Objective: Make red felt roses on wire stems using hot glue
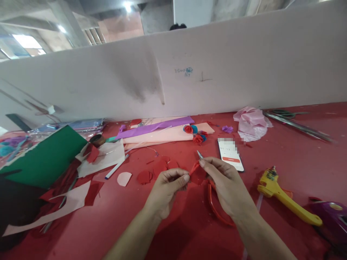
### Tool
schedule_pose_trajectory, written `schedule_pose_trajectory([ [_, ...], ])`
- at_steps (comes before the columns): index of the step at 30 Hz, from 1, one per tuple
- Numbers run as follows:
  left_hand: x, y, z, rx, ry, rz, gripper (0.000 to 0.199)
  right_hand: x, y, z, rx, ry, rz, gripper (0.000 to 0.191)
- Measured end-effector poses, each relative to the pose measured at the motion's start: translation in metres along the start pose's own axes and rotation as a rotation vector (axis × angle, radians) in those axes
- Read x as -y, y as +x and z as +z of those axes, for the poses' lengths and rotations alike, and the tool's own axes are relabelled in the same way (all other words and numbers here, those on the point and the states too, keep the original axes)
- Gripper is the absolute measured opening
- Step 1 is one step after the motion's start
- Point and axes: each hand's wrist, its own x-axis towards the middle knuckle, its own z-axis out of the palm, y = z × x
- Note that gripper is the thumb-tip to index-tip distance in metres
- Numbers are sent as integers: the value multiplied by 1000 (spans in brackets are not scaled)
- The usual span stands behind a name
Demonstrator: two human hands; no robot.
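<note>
Green sheet (48,155), at far left, propped at a slant. Pale pink offcut (72,202), curved, in front of it. White pen (117,167), lying diagonally. Pale pink cut-out (124,179), rounded. Red cut-outs (144,177), grouped just beside and beyond the left hand. Left hand (166,191), thumb and fingers pinched on one end of the twisted red piece (193,168). This piece lies between the two hands, spanning fingertips to fingertips. Red and blue flowers (198,139), beyond it. Right hand (227,184), fingertips pinched on its other end. Red-handled scissors (213,207), blade tip above the right hand, handle below; whether gripped, cannot tell. Smartphone (231,156), just beyond the right hand. Yellow glue gun (288,204), farther right.
</note>
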Motion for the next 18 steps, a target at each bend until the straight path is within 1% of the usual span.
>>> schedule_pose_trajectory([
  [8,0,0,0,-2,7,-5,15,0,-1,0,23,20,-9,14],
  [13,-1,0,2,18,12,10,15,1,-1,1,28,26,-24,14],
  [18,1,-2,2,59,48,45,12,-1,0,-1,20,-15,-69,15],
])
